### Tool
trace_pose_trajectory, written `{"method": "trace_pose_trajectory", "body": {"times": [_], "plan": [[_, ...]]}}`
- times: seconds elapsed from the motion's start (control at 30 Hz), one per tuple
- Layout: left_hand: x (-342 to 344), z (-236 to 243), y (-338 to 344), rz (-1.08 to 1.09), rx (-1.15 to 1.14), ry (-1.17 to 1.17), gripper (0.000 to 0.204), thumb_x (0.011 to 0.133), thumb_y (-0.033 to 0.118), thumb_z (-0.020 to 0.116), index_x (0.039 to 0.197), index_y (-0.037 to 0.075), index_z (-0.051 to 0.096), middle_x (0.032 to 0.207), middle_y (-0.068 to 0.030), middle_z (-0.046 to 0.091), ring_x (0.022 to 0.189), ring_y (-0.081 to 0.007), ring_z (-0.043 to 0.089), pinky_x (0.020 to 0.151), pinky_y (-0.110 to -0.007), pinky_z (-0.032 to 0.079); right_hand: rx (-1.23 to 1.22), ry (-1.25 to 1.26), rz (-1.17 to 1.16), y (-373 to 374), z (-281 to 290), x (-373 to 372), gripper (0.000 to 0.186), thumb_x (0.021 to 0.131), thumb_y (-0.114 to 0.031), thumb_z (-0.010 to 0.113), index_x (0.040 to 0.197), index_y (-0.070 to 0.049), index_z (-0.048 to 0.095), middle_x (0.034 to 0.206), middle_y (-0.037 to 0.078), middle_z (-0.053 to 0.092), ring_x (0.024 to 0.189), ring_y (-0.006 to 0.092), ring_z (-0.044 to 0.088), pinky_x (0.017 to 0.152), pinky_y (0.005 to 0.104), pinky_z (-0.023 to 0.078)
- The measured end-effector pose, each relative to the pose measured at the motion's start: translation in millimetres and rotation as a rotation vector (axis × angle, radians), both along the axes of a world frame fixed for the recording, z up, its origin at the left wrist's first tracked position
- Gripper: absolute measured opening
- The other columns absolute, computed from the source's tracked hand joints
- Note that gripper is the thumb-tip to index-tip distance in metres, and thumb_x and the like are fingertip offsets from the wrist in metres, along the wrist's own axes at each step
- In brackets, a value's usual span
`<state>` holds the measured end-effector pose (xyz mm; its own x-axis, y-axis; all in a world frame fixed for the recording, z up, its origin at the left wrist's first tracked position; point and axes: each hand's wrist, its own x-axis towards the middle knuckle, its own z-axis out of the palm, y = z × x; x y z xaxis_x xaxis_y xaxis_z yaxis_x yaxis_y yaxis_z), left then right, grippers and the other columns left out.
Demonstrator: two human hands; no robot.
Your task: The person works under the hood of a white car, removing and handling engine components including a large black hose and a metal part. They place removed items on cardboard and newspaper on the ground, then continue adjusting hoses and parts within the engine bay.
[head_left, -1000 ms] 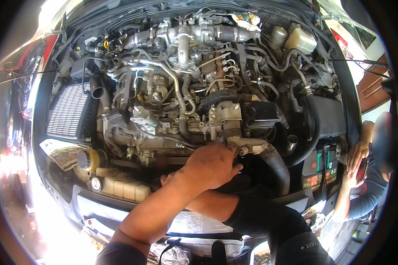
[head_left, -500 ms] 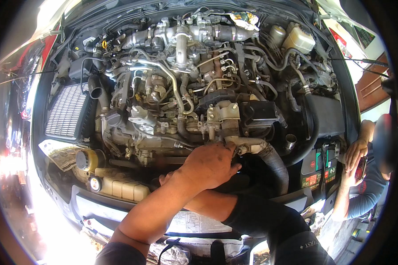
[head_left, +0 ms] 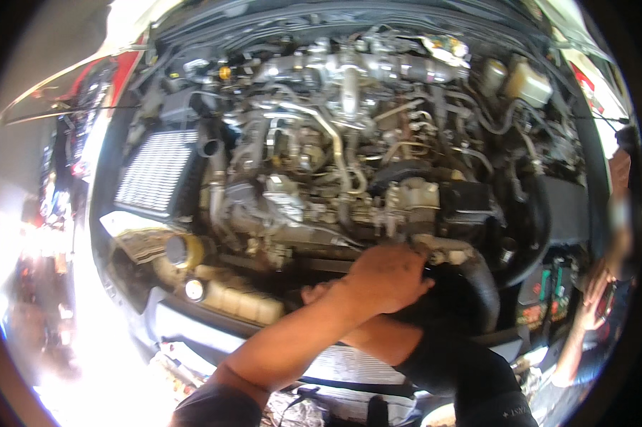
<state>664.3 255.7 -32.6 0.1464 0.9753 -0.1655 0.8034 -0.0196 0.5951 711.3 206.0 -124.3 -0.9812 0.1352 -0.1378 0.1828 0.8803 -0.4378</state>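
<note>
My forearms cross over the front of an open engine bay, the left above the right. My left hand point(head_left: 388, 279) is closed beside the metal pipe neck point(head_left: 445, 249) at the engine's front, its fingers bent downward. Whatever they grip is hidden behind the hand. Below my left forearm, part of my right hand point(head_left: 319, 292) shows in the dark gap by the cream plastic tank point(head_left: 246, 302); most of its fingers are covered. A thick ribbed hose point(head_left: 483, 288) curves down from the pipe neck, right of my left hand.
A pleated air filter point(head_left: 157, 171) lies at the left, near a yellowish reservoir with a dark cap point(head_left: 184, 251). The battery point(head_left: 545, 292) sits front right. Another person's hands point(head_left: 597, 288) are beyond the right fender. A white reservoir point(head_left: 529, 83) stands at the back right.
The whole view has shifted, so the engine and my arms appear farther right and slightly lower, with blur. My hands keep about the same places against the engine.
</note>
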Motion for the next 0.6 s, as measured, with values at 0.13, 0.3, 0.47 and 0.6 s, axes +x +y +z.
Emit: {"method": "trace_pose_trajectory", "body": {"times": [0.13, 0.3, 0.47, 0.6], "plan": [[2, -1, 1, 0.026, 0.054, -0.016, 0.059, 0.099, 0.044, 0.076, 0.133, -0.002, 0.064, 0.11, -0.0239, 0.074, 0.108, -0.0433, 0.074, 0.093, -0.052, 0.06, 0.048, -0.007, -0.001, 3, 3, 4, 0.04, 0.094, -0.034, 0.066, 0.111, 0.002, 0.073, 0.091, 0.016, 0.076, 0.082, 0.0308, 0.075, 0.067, 0.0429, 0.056], [2, 2, 3, 0.007, -0.021, 0.018, 0.055, 0.1, 0.044, 0.075, 0.132, 0.0, 0.065, 0.113, -0.0239, 0.075, 0.109, -0.0429, 0.074, 0.095, -0.052, 0.06, -0.086, 0.027, -0.016, 1, -12, 5, 0.04, 0.094, -0.034, 0.066, 0.111, 0.002, 0.073, 0.091, 0.016, 0.077, 0.082, 0.031, 0.075, 0.068, 0.043, 0.057], [-1, 7, 3, -0.001, -0.037, 0.007, 0.058, 0.103, 0.045, 0.072, 0.14, 0.001, 0.065, 0.115, -0.0251, 0.075, 0.112, -0.0439, 0.073, 0.099, -0.051, 0.058, -0.22, 0.074, -0.037, -3, -23, 7, 0.04, 0.094, -0.034, 0.066, 0.111, 0.002, 0.073, 0.091, 0.016, 0.077, 0.083, 0.0311, 0.076, 0.068, 0.0431, 0.057], [0, 9, 3, 0.006, -0.033, 0.019, 0.06, 0.103, 0.045, 0.071, 0.143, 0.0, 0.064, 0.118, -0.0264, 0.074, 0.112, -0.045, 0.073, 0.1, -0.052, 0.058, -0.263, 0.086, -0.048, -1, -26, 8, 0.04, 0.094, -0.034, 0.066, 0.111, 0.001, 0.073, 0.092, 0.017, 0.077, 0.083, 0.0312, 0.076, 0.068, 0.0432, 0.057]]}}
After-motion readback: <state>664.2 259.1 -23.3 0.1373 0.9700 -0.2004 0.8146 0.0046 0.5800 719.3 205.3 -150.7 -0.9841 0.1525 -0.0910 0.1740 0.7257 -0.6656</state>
